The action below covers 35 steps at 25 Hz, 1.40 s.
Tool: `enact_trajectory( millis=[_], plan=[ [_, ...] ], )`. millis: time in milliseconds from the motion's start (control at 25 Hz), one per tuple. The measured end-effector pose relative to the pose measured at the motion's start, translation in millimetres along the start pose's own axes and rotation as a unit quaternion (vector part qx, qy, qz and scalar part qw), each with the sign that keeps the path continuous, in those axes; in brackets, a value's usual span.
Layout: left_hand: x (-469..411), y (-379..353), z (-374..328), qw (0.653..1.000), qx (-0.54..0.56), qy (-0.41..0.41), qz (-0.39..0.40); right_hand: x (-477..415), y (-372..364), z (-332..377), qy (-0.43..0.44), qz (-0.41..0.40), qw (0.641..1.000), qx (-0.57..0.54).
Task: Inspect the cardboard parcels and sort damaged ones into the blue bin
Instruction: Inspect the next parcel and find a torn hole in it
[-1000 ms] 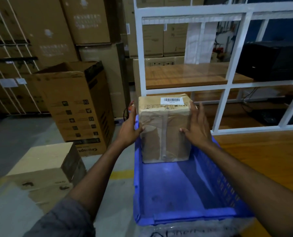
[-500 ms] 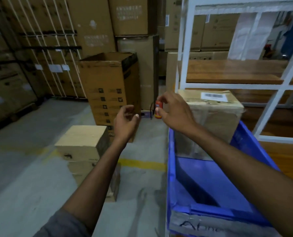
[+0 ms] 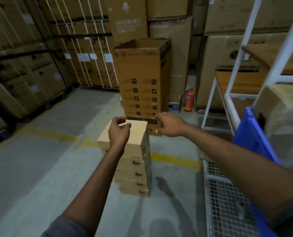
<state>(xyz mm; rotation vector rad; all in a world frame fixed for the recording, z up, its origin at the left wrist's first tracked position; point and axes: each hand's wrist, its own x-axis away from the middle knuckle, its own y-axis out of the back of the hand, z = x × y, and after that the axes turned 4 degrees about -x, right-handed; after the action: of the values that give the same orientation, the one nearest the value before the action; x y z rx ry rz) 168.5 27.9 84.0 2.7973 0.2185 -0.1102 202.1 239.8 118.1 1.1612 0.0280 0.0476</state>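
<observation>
**Empty hands over the top of the parcel stack**

Neither hand has hold of anything. The left hand [image 3: 119, 132] hangs over the top box of the stack of cardboard parcels [image 3: 133, 161]. Its fingers are loosely curled, and thumb and forefinger sit close together with nothing between them. Whether it touches the box cannot be told. The right hand [image 3: 168, 124] is just beside the far right corner of the stack's top. It is palm down, with fingers bent and spread, in front of the foot of a tall open carton [image 3: 142, 77].

The stack stands on the concrete floor [image 3: 39, 168], several flat boxes high, and a yellow line [image 3: 174, 159] painted on the floor runs behind it. The blue bin [image 3: 251, 134] is at the right edge of the view, well apart from the stack. A plastic-wrapped parcel [image 3: 282, 113] stands in the bin and rises above its rim. A white rack frame [image 3: 236, 74] stands behind the bin. A red fire extinguisher [image 3: 188, 101] sits on the floor just right of the tall carton. Wire mesh [image 3: 227, 202] shows low down beside the bin's left wall.
</observation>
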Motion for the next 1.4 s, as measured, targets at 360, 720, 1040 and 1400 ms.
enact_trajectory(
  millis=[360,720,1040,1400],
  plan=[
    [-93.5,-28.4,111.7,0.979,0.032,0.2,0.011,-169.9,-110.8,-16.0,-0.012,0.03,0.999,-0.04],
    [-178.3,-121.7,196.5,0.927,0.076,0.363,-0.055,-331.9,-205.4,-81.1,-0.025,0.094,0.995,0.001],
    [-179.2,-140.6,225.0,0.9,0.124,0.41,-0.082,-367.6,-223.7,-94.4,-0.077,0.141,0.986,0.04],
    [-154.1,-99.3,209.9,0.935,0.155,0.313,-0.062,-320.4,-172.8,-63.3,-0.124,0.067,0.988,-0.066]
  ],
)
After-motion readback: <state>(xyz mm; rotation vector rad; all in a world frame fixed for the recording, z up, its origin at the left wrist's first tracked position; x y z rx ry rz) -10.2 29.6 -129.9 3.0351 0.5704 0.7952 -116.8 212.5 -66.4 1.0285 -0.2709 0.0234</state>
